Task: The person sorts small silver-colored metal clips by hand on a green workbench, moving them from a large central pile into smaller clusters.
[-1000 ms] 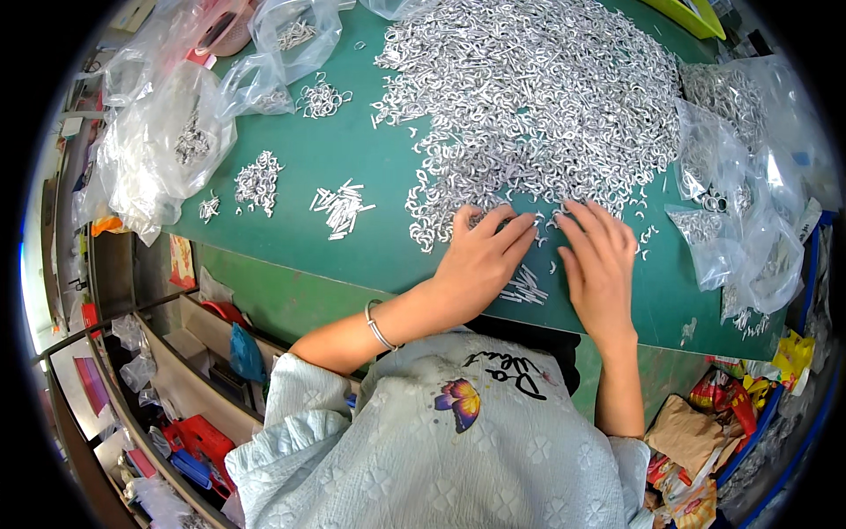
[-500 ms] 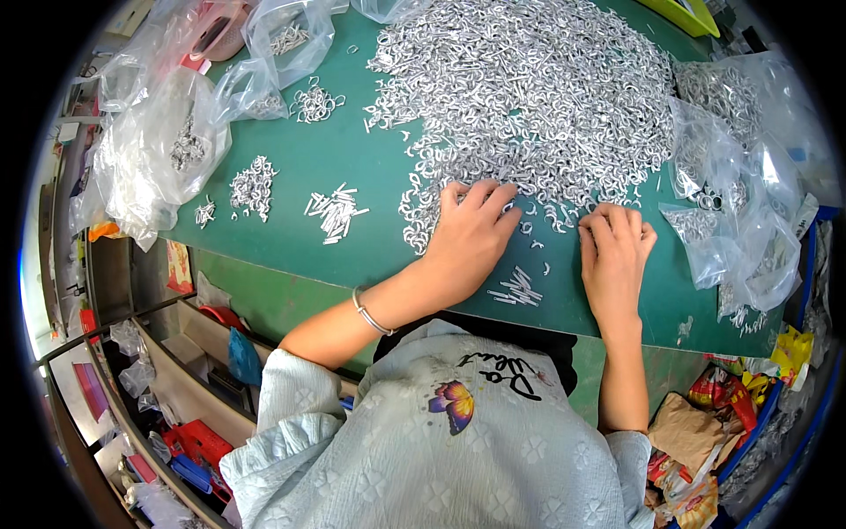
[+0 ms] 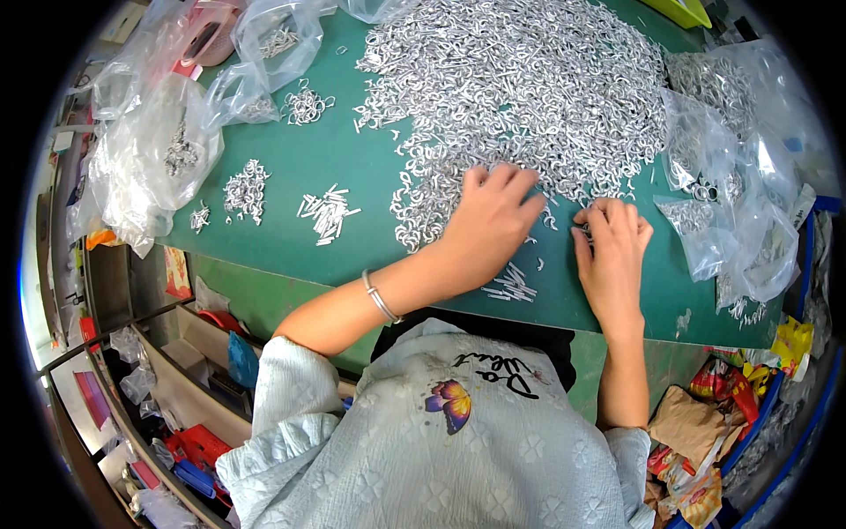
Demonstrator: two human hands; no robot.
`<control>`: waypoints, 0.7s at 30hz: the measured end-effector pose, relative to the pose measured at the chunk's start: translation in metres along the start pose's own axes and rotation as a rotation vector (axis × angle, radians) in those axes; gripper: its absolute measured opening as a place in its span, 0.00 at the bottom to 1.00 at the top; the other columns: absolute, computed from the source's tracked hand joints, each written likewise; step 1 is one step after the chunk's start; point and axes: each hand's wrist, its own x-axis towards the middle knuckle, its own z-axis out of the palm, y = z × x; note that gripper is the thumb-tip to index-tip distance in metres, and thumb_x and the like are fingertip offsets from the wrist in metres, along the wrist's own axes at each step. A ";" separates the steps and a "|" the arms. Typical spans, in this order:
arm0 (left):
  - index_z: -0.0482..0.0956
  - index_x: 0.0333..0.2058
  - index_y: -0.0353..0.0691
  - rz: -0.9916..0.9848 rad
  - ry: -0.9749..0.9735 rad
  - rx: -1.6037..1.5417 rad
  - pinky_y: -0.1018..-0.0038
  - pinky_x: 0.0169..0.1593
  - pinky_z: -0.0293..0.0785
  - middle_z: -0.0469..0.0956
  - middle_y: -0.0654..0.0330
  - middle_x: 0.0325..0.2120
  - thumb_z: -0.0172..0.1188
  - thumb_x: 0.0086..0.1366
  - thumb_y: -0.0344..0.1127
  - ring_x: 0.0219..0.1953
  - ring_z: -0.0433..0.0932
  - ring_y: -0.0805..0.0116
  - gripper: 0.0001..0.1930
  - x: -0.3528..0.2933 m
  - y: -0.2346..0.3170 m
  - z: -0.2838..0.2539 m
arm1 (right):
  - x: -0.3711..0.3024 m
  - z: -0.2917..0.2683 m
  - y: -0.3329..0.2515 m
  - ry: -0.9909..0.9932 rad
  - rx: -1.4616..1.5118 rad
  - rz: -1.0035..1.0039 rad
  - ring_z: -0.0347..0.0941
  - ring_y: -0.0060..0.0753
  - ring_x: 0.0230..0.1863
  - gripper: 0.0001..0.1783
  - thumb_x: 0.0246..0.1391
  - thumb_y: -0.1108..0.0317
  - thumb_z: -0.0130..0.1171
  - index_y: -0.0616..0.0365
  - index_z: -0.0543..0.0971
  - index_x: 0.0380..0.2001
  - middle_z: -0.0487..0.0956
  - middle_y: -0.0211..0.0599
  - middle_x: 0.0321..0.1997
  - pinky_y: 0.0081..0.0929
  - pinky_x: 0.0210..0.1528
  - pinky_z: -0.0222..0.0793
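Observation:
A wide heap of small silver curved metal pieces (image 3: 529, 88) covers the far middle of the green table (image 3: 291, 238). My left hand (image 3: 495, 219) reaches over the heap's near edge, fingers bent down among the pieces; its fingertips are hidden, so what they grip does not show. To its right, my right hand (image 3: 614, 240) rests on the table with fingers curled inward. Small silver metal pieces (image 3: 584, 228) show between its thumb and forefinger. Several short silver metal rods (image 3: 511, 284) lie in a little group between my hands, near the table's front edge.
On the left are piles of silver rods (image 3: 328, 214), curved pieces (image 3: 246, 191) and rings (image 3: 308, 106). Clear plastic bags of metal parts stand at the left (image 3: 167, 163) and right (image 3: 705, 163). A yellow-green tray (image 3: 683, 11) sits at the far right; drawers (image 3: 189, 361) are below left.
My left hand has slid to the right along the heap's near edge, toward my right hand. My right hand has hardly moved and stays curled. The view has shifted slightly.

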 end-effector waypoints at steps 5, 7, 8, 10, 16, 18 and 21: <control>0.77 0.42 0.41 0.058 -0.110 -0.019 0.60 0.50 0.61 0.72 0.59 0.46 0.63 0.56 0.31 0.49 0.70 0.61 0.13 -0.001 0.003 0.015 | -0.003 0.005 0.003 -0.032 -0.014 0.020 0.66 0.39 0.44 0.07 0.47 0.75 0.63 0.59 0.76 0.32 0.71 0.36 0.38 0.42 0.50 0.56; 0.77 0.42 0.41 0.015 -0.149 0.055 0.60 0.50 0.61 0.72 0.59 0.47 0.63 0.56 0.31 0.49 0.70 0.61 0.13 -0.007 -0.007 0.006 | -0.006 -0.001 0.005 -0.051 -0.003 0.003 0.66 0.40 0.44 0.07 0.48 0.75 0.63 0.59 0.75 0.31 0.71 0.35 0.38 0.41 0.51 0.56; 0.77 0.42 0.40 0.010 -0.068 0.046 0.60 0.50 0.60 0.72 0.58 0.47 0.63 0.54 0.29 0.50 0.70 0.60 0.15 -0.010 -0.009 0.004 | -0.008 -0.002 0.006 -0.057 0.026 -0.016 0.66 0.40 0.44 0.07 0.48 0.75 0.63 0.59 0.75 0.31 0.71 0.35 0.39 0.41 0.52 0.56; 0.78 0.43 0.39 -0.011 -0.028 0.052 0.60 0.50 0.60 0.72 0.58 0.47 0.61 0.54 0.28 0.51 0.70 0.60 0.15 -0.009 -0.004 0.002 | -0.010 -0.005 0.007 -0.049 0.056 -0.017 0.66 0.40 0.45 0.07 0.48 0.75 0.63 0.59 0.75 0.31 0.71 0.35 0.40 0.42 0.53 0.56; 0.78 0.42 0.38 0.084 -0.040 0.023 0.61 0.49 0.60 0.72 0.57 0.46 0.57 0.53 0.28 0.49 0.70 0.59 0.16 0.008 0.003 0.012 | -0.016 -0.004 0.009 -0.040 0.007 0.006 0.67 0.40 0.47 0.08 0.47 0.75 0.63 0.59 0.76 0.33 0.72 0.36 0.42 0.43 0.54 0.56; 0.78 0.40 0.38 0.113 -0.062 0.056 0.61 0.48 0.60 0.72 0.57 0.46 0.57 0.52 0.28 0.48 0.69 0.59 0.15 0.015 0.002 0.014 | -0.014 -0.002 0.009 -0.014 -0.009 -0.040 0.67 0.40 0.47 0.08 0.47 0.75 0.63 0.58 0.76 0.33 0.72 0.36 0.42 0.43 0.54 0.56; 0.78 0.37 0.37 0.149 -0.088 0.084 0.61 0.47 0.60 0.72 0.57 0.45 0.57 0.51 0.29 0.47 0.69 0.60 0.13 0.019 0.001 0.017 | -0.014 -0.005 0.006 -0.012 0.122 -0.061 0.67 0.40 0.47 0.07 0.48 0.75 0.63 0.58 0.76 0.33 0.72 0.35 0.42 0.42 0.53 0.56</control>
